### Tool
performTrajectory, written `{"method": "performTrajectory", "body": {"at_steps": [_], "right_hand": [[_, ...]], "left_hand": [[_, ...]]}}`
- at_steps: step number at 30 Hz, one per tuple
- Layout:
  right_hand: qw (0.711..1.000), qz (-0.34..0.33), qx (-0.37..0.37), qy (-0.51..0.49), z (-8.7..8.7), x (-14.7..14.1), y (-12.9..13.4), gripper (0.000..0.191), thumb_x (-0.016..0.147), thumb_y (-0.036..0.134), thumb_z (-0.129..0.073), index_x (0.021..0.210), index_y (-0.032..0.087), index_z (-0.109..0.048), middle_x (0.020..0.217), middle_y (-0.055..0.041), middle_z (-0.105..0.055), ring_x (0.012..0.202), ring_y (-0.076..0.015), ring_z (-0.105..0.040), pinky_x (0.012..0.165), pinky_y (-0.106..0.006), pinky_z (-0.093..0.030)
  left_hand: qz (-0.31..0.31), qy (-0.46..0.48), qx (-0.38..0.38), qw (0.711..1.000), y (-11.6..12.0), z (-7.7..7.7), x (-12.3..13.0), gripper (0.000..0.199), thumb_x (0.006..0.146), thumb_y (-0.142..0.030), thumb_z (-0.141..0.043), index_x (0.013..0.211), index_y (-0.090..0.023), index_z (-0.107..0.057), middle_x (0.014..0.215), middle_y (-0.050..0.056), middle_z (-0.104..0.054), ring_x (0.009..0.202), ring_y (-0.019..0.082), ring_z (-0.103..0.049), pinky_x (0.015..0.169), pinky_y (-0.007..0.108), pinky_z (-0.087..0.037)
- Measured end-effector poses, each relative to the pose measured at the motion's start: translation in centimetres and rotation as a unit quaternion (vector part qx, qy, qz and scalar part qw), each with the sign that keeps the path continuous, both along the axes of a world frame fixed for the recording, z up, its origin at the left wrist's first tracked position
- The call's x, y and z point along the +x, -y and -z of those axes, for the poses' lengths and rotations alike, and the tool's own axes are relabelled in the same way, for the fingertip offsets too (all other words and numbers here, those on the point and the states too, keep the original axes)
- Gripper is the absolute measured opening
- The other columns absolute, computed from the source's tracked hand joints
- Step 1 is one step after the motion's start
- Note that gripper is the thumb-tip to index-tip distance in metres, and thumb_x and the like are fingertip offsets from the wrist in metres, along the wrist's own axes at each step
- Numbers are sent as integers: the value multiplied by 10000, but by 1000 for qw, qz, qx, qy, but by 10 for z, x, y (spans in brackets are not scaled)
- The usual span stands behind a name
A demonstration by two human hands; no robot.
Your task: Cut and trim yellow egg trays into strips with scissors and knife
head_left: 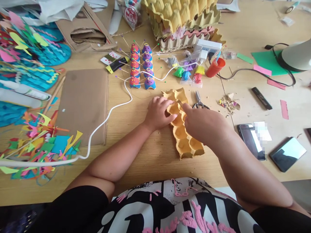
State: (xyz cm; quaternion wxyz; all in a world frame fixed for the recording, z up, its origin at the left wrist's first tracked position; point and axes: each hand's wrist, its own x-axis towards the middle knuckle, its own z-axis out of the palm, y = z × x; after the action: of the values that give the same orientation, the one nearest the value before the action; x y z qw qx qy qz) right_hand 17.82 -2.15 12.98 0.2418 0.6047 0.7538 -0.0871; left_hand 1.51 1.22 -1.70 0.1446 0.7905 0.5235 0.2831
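Note:
A yellow egg carton strip [181,132] with two rows of cups lies on the table in front of me. My left hand [159,111] grips its left side near the far end, fingers over the rim and thumb across a cup. Over the right side of the strip, my right hand [206,124] is closed around a thin, brownish, blade-like tool [179,103]; most of it is hidden in the fist. Its visible end points down at the cups. Scissors [198,100] lie just beyond my right hand, their handles partly covered by it.
Painted egg-cup figures [141,66] with pins stand behind a white cable [109,113]. Stacked egg trays [179,19] are at the back. Paper scraps [43,142] and cardboard [82,103] lie left; a red cup [215,68], carton crumbs [229,103] and a phone [251,140] right.

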Motion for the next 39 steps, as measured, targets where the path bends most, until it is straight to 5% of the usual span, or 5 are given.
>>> {"method": "performTrajectory", "body": {"at_steps": [13, 18, 22, 30, 39], "right_hand": [[998, -7, 54, -12, 21, -8, 13, 591, 947, 150, -383, 1536, 158, -432, 796, -103, -750, 698, -222, -720, 496, -278, -326], [1000, 14, 8, -26, 7, 11, 16, 554, 995, 231, -363, 1547, 209, -401, 868, -79, -780, 692, -229, -705, 491, -294, -295], [996, 19, 62, -56, 1, 20, 17, 531, 1025, 275, -342, 1553, 245, -388, 863, -60, -786, 670, -218, -684, 511, -301, -277], [995, 19, 61, -73, 25, 13, 14, 597, 1028, 290, -353, 1620, 245, -289, 881, -61, -796, 684, -225, -700, 502, -314, -235], [996, 11, 70, -53, 32, 10, 19, 615, 1032, 290, -334, 1639, 208, -282, 875, -85, -792, 708, -225, -724, 500, -305, -269]], "left_hand": [[6, -11, -8, 1000, 1, -1, 1, 538, 808, -530, -697, 1236, -205, -678, 1184, 101, -645, 1159, 325, -513, 1077, 468, -403], [6, 0, -9, 1000, 1, -1, 2, 546, 805, -540, -710, 1242, -215, -674, 1203, 96, -650, 1171, 320, -516, 1095, 468, -399], [4, 3, 4, 1000, 2, -1, 1, 517, 798, -507, -720, 1218, -209, -673, 1175, 93, -648, 1160, 310, -525, 1101, 454, -399], [13, -11, -3, 1000, 0, 1, 1, 552, 815, -547, -711, 1241, -202, -646, 1201, 102, -638, 1173, 307, -529, 1112, 463, -388], [4, -15, -33, 999, 0, -5, 3, 528, 795, -529, -722, 1225, -234, -641, 1196, 94, -639, 1174, 316, -517, 1099, 479, -393]]}}
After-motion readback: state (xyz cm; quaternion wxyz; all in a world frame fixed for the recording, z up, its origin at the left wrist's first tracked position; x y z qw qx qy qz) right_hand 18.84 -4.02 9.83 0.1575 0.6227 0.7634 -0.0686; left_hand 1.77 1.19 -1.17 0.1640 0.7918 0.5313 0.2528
